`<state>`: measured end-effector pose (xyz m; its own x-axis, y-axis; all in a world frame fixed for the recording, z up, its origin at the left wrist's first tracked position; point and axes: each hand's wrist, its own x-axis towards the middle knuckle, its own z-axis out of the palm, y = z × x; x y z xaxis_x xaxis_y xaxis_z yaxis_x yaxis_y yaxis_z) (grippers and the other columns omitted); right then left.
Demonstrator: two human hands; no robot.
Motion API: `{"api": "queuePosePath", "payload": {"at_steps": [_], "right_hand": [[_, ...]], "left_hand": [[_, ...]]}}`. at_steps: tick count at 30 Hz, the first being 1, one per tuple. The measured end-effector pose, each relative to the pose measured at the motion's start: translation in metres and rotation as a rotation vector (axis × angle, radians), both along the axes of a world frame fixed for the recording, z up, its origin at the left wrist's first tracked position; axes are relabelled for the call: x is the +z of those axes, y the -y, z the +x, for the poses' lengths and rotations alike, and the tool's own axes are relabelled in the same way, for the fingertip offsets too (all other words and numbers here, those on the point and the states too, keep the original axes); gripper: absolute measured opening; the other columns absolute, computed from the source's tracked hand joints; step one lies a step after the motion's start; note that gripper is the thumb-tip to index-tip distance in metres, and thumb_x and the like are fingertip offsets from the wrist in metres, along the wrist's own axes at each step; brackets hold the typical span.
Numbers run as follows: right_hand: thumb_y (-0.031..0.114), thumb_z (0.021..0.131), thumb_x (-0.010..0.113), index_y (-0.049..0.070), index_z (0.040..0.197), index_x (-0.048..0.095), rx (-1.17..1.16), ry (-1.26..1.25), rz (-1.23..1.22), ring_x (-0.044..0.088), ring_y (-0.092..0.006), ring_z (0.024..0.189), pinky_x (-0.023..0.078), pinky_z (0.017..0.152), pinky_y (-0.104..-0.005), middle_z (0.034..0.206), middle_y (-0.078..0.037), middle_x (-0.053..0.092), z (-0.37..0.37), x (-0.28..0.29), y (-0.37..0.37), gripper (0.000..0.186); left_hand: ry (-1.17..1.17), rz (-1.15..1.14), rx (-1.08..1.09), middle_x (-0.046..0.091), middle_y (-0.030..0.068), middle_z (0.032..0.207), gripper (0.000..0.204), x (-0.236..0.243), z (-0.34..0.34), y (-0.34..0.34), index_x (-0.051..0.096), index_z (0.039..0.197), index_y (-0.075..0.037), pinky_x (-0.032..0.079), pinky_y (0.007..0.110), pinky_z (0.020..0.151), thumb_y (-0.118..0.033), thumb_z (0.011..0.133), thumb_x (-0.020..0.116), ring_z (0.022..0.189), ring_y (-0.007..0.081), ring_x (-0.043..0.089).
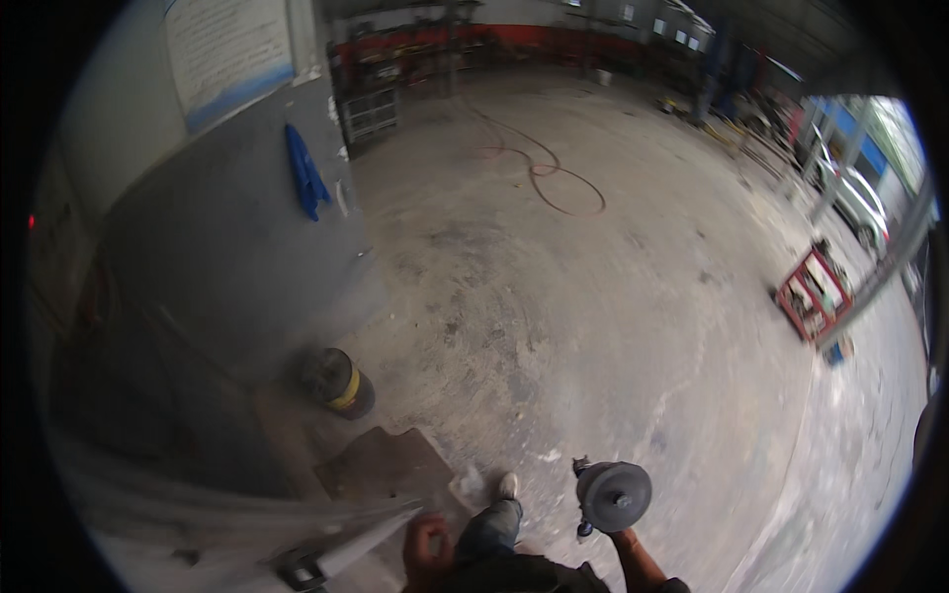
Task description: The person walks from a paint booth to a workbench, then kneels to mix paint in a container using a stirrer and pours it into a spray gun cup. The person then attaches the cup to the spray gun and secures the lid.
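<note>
Right hand (627, 543) gripped a round dark-grey disc-shaped part (611, 497); left hand (427, 546) hung half-curled, couldn't tell if pinching. Concrete floor (593, 316) spread wide past the grey-painted wall (217, 237)'s edge.

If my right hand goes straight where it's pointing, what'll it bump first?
Your right hand holds a round grey thing; beyond it, the way over the floor looks free, though depth is unclear.

Ahead on the floor (643, 316), hose (545, 170); far right, cart (813, 296); left, near the wall (227, 237), bucket (346, 383); in the right hand (625, 539), disc (615, 497).
</note>
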<state>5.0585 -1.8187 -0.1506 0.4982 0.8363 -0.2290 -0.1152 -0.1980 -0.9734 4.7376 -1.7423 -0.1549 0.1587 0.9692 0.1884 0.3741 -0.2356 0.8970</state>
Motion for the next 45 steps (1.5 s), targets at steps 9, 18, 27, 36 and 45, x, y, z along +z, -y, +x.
{"api": "queuePosePath", "payload": {"at_steps": [9,18,27,36,45], "right_hand": [[0.032,0.105,0.035,0.003,0.121,0.050,0.160,0.029,-0.042,0.056,-0.0154,0.100,0.046,0.089,-0.0425,0.105,-0.008,0.059,0.218,-0.012,-0.248,0.036],[0.034,0.106,0.033,0.004,0.122,0.048,0.172,0.022,-0.045,0.055,-0.0141,0.100,0.045,0.089,-0.0424,0.105,-0.007,0.058,0.378,-0.018,-0.522,0.038],[0.036,0.106,0.032,0.004,0.122,0.047,0.594,0.176,0.023,0.054,-0.0128,0.100,0.045,0.089,-0.0424,0.104,-0.006,0.057,0.519,0.004,-0.921,0.039],[0.013,0.081,0.071,0.004,0.124,0.058,0.592,0.010,0.200,0.058,-0.0124,0.085,0.047,0.069,-0.0272,0.104,-0.006,0.062,0.619,-0.037,-1.313,0.045],[0.005,0.088,0.068,-0.004,0.098,0.062,0.718,0.274,-0.065,0.056,-0.0083,0.068,0.046,0.062,-0.0269,0.072,-0.007,0.065,0.641,0.076,-1.619,0.014]], "left_hand": [[0.138,-0.101,-0.123,0.066,0.0160,0.104,0.021,-0.004,0.263,-0.294,0.060,0.111,0.001,0.056,0.034,0.077,-0.005,0.091,0.063,0.089,0.0265,0.070],[0.009,0.159,-0.294,0.065,0.0129,0.112,0.028,0.061,0.420,-0.618,0.060,0.114,-0.004,0.056,0.031,0.076,0.001,0.087,0.066,0.089,0.0223,0.070],[-0.006,-0.153,-0.121,0.061,0.0093,0.113,0.027,0.061,0.538,-0.874,0.055,0.118,-0.010,0.051,0.039,0.077,-0.004,0.092,0.059,0.095,0.0280,0.065],[0.152,-0.117,0.373,0.066,0.0104,0.111,0.029,0.051,0.563,-1.194,0.063,0.116,-0.003,0.055,0.031,0.083,-0.002,0.087,0.068,0.095,0.0180,0.069],[0.227,0.258,0.054,0.064,0.0163,0.120,0.030,0.178,0.686,-1.585,0.062,0.114,-0.002,0.051,0.039,0.092,-0.009,0.085,0.070,0.109,0.0285,0.063]]}}
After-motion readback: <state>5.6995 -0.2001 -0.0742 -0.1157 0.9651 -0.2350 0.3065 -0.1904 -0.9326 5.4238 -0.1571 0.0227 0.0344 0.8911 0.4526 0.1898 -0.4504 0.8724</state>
